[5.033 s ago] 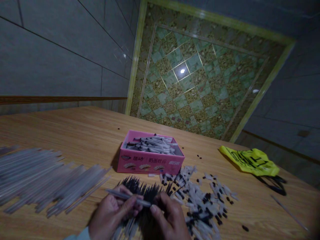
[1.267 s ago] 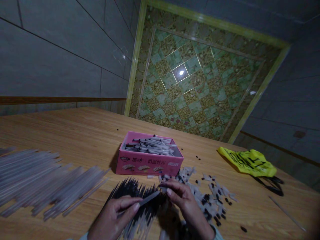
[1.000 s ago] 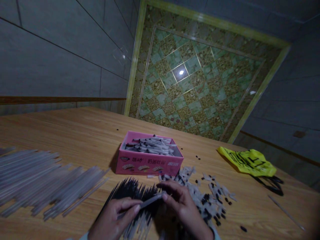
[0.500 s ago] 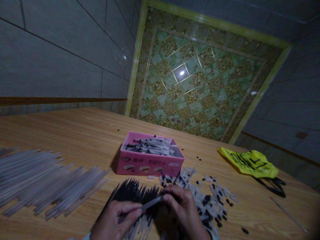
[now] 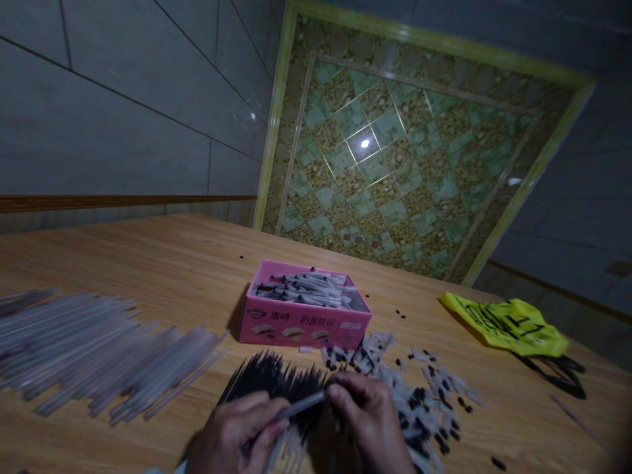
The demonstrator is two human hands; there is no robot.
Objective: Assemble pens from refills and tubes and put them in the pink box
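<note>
A thin greyish, translucent tube [image 5: 302, 403] slants between my two hands. My left hand [image 5: 241, 431] is closed around its lower end. The fingertips of my right hand [image 5: 363, 415] pinch at its upper end; whether they hold a small cap there is hidden. Just beyond and beneath my hands lies a bundle of thin dark sticks with pointed black tips [image 5: 261, 378], their paler ends towards me. To the right of my right hand is a scattered heap of short clear sleeves and small black caps [image 5: 419, 401].
A pink box [image 5: 301, 326] full of thin pale tubes with black ends stands behind the bundle. Many long clear tubes [image 5: 99, 349] lie on the wooden table [image 5: 162, 263] at left. A yellow bag [image 5: 508, 326] with black straps and one thin rod [image 5: 575, 418] are at right.
The view has shifted a little, so the table things appear farther right. Both hands still hold the tube; my left hand has turned slightly, with its back showing more.
</note>
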